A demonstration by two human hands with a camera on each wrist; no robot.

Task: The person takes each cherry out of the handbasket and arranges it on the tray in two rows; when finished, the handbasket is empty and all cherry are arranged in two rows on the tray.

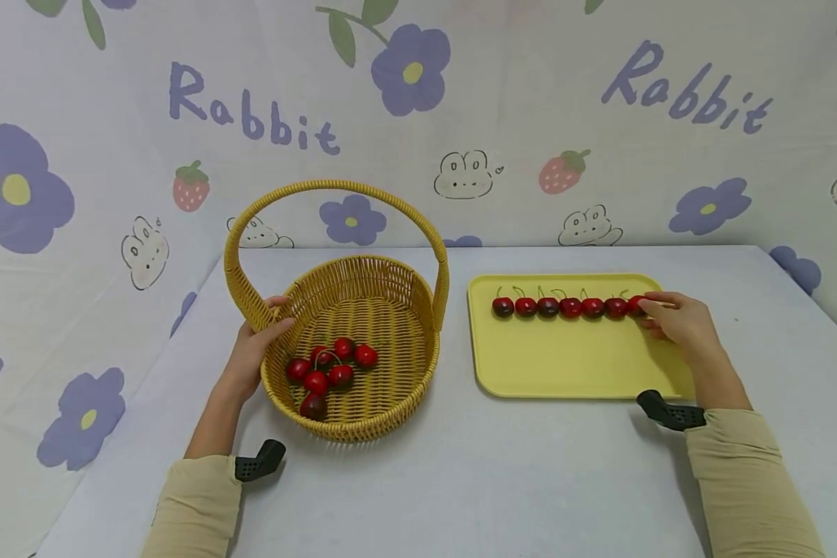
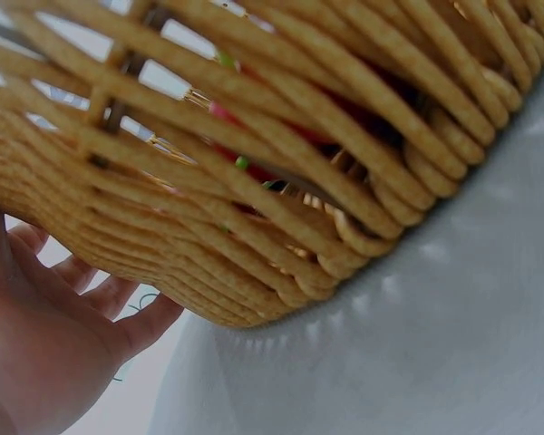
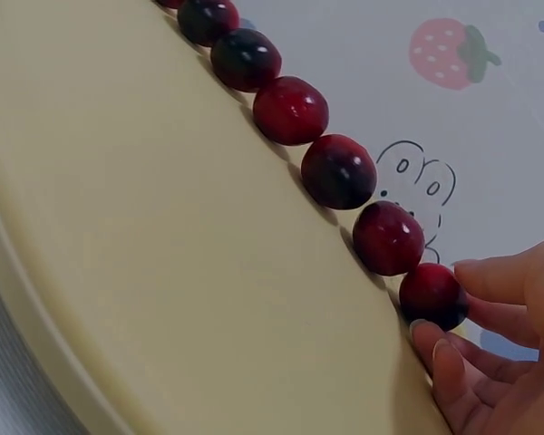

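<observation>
The cherry at the right end of the row is pinched between the thumb and fingertips of the right hand, low on the yellow tray; in the right wrist view the same cherry is seen touching the tray's far part, with fingertips curled round it from the right. Six more cherries are lined up to its left along the back of the tray, each just beside the next, stems pointing away from the person. The tray is laid flat on the pale surface, right of the wicker basket and apart from it. The basket's left rim is held by the left hand, thumb laid over the edge and fingers against the outer weave; in the left wrist view the fingers are seen loosely curved under the basket's wall. A small heap of cherries is gathered on the basket's floor, toward its left front. The arched handle stands upright over the basket. A printed cloth with flowers and rabbits hangs behind the surface.
</observation>
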